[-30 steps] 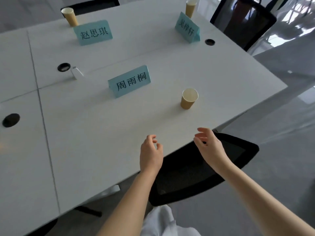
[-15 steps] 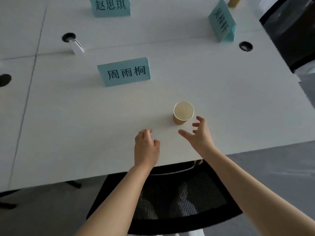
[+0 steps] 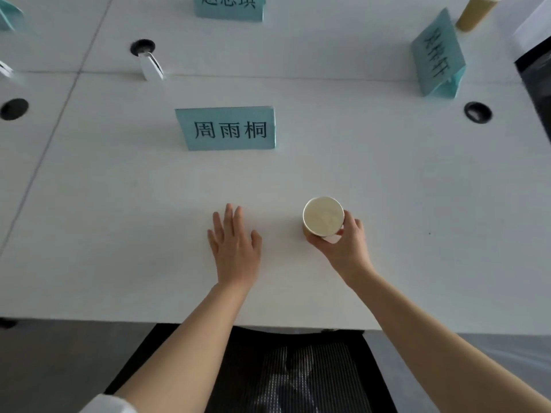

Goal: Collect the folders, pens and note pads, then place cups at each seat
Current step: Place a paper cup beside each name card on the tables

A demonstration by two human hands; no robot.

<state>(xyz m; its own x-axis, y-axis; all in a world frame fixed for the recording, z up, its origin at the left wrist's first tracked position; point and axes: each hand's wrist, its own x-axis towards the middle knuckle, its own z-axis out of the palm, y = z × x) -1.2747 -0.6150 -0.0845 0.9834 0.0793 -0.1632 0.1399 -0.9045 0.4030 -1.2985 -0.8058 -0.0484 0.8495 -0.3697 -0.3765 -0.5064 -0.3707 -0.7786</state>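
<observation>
A tan paper cup point(image 3: 323, 216) with a white inside stands upright on the white table point(image 3: 417, 219), in front of a teal name card point(image 3: 228, 128). My right hand point(image 3: 346, 244) is wrapped around the cup's near side, thumb and fingers on its wall. My left hand point(image 3: 234, 247) lies flat on the table to the cup's left, fingers spread, holding nothing. A second tan cup point(image 3: 477, 11) stands at the far right corner, cut by the frame's top edge.
Two more teal name cards stand at the far middle point(image 3: 229, 7) and far right point(image 3: 438, 55). Round cable holes point(image 3: 478, 112) and a white flap by the hole point(image 3: 142, 47) dot the table. A black mesh chair point(image 3: 298, 374) sits under the near edge.
My view has swung square onto the seat. My right hand has reached forward and closed around the cup. My left hand has gone from loosely curled to flat on the table.
</observation>
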